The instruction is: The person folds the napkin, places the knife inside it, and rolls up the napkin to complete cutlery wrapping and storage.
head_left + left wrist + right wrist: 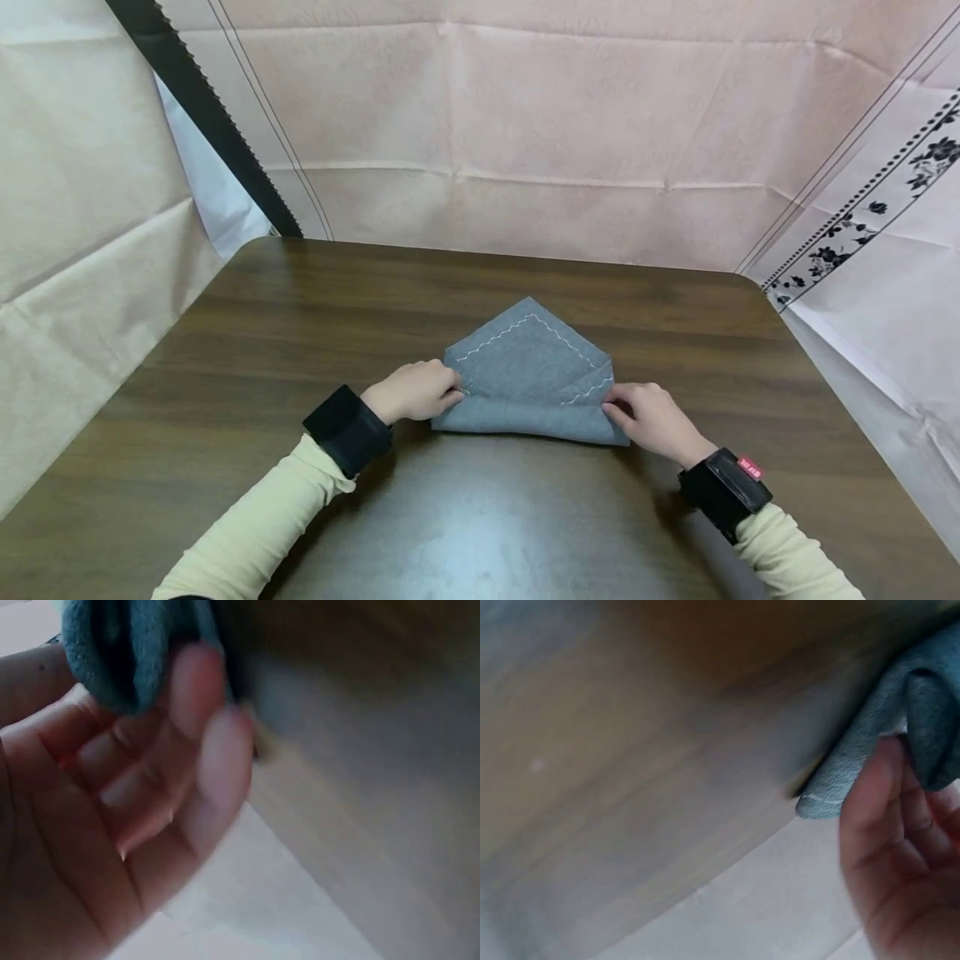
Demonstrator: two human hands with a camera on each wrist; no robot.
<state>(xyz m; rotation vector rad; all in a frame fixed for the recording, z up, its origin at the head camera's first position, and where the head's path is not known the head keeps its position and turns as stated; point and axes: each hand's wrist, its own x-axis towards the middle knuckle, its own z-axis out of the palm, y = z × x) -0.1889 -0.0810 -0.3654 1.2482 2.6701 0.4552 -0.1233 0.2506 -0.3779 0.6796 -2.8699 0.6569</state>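
Observation:
A blue-grey cloth with wavy white stitching lies on the table, its far side coming to a point. Along the near side it is folded over into a straight band. My left hand grips the left end of that fold, and my right hand pinches the right end. In the left wrist view the rolled cloth edge sits between thumb and curled fingers. The right wrist view has the looped fold held at the fingertips, with a stitched corner hanging beside them.
The brown wood-grain table has rounded far corners. Behind it hangs a creased pale sheet, with a dark strip at the left and a floral band at the right. Black bands wrap both wrists.

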